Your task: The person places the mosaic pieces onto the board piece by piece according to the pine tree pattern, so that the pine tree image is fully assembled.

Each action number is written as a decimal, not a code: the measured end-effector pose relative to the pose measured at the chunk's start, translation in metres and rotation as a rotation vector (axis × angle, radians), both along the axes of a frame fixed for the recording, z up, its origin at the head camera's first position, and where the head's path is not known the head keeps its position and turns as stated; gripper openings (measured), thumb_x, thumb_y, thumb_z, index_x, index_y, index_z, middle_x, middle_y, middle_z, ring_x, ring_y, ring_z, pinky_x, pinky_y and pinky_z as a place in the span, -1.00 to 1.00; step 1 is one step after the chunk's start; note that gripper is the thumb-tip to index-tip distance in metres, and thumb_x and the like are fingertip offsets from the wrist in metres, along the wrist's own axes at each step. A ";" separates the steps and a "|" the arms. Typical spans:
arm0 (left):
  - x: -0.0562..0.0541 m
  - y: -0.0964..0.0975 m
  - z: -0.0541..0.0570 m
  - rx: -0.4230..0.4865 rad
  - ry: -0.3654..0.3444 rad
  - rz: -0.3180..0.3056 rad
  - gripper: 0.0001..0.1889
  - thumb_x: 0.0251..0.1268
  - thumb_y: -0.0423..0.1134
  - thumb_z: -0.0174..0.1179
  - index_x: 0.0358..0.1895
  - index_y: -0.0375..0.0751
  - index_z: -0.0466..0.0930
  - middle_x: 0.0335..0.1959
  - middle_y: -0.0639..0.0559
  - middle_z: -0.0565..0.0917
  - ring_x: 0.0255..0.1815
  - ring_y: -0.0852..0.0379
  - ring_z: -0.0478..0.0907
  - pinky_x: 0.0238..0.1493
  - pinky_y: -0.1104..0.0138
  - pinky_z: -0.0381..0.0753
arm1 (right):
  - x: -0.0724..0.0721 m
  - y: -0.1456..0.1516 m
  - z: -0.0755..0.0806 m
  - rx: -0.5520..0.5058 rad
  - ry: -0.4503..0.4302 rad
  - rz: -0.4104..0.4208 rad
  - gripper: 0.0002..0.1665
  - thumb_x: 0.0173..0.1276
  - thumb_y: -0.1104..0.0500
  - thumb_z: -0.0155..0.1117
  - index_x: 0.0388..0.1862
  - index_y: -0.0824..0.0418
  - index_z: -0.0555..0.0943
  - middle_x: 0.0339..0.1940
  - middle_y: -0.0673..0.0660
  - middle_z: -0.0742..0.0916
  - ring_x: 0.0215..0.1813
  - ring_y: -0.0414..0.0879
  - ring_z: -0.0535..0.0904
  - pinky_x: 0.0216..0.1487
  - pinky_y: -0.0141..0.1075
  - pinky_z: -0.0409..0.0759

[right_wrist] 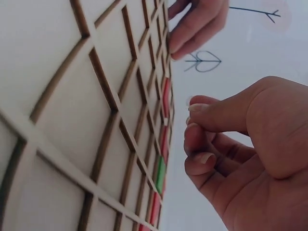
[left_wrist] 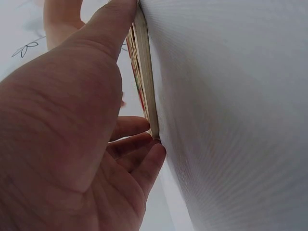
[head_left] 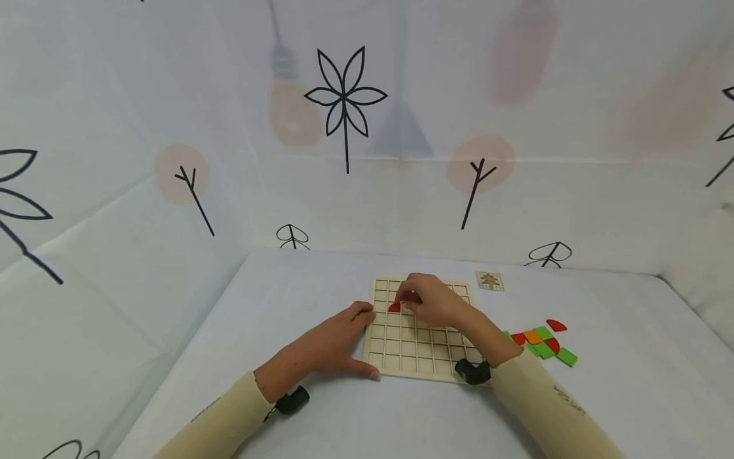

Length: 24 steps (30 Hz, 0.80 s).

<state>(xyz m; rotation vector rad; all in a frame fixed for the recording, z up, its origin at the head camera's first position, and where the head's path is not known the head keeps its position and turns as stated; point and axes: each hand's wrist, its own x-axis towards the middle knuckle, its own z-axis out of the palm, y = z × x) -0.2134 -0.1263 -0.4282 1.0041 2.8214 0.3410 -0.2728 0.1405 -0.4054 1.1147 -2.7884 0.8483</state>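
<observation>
My left hand (head_left: pixel 339 338) holds the wooden grid board (head_left: pixel 392 364) at its left side. The thumb lies by the near left corner, the fingers at the left edge farther up; in the left wrist view they are against the board's rim (left_wrist: pixel 144 53). Over the board's far part hovers my right hand (head_left: pixel 432 303), fingers bent and fingertips beside a red piece (head_left: pixel 394 307) in the grid. Nothing shows between thumb and fingers in the right wrist view, where the hand (right_wrist: pixel 240 144) stands slightly off the grid. Several red and green pieces (right_wrist: pixel 160 173) lie in its cells, partly hidden from the head view.
Right of the board, a loose cluster of green, red and orange pieces (head_left: pixel 533 336) lies near my right forearm. One red quarter-round piece (head_left: pixel 556 326) is beyond it. A small tree pattern card (head_left: pixel 490 281) lies behind the board's far right corner.
</observation>
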 end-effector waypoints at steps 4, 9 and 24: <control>0.001 0.001 0.002 -0.012 -0.004 0.006 0.29 0.03 0.61 0.34 0.68 -0.20 0.17 0.67 0.00 0.17 0.65 0.07 0.24 0.59 0.22 0.35 | 0.006 0.014 0.009 -0.018 -0.018 -0.003 -0.80 0.46 0.46 0.29 -0.10 0.26 0.78 -0.18 0.09 0.73 -0.31 -0.17 0.50 -0.23 -0.27 0.57; -0.001 0.002 0.001 -0.027 -0.008 0.013 0.30 0.01 0.63 0.31 0.69 -0.17 0.15 0.68 0.01 0.15 0.66 0.08 0.22 0.59 0.23 0.35 | 0.010 0.034 0.020 -0.016 -0.057 0.001 -0.82 0.48 0.43 0.30 -0.05 0.27 0.76 -0.18 0.08 0.76 -0.28 -0.16 0.58 -0.22 -0.25 0.63; 0.000 0.003 -0.001 -0.031 -0.005 0.025 0.31 0.01 0.63 0.32 0.69 -0.18 0.15 0.69 0.01 0.15 0.67 0.08 0.21 0.59 0.22 0.33 | 0.021 0.085 0.031 0.072 -0.105 -0.149 -0.91 0.47 0.27 0.41 -0.09 0.17 0.75 -0.27 -0.07 0.72 -0.22 -0.12 0.59 -0.24 -0.29 0.63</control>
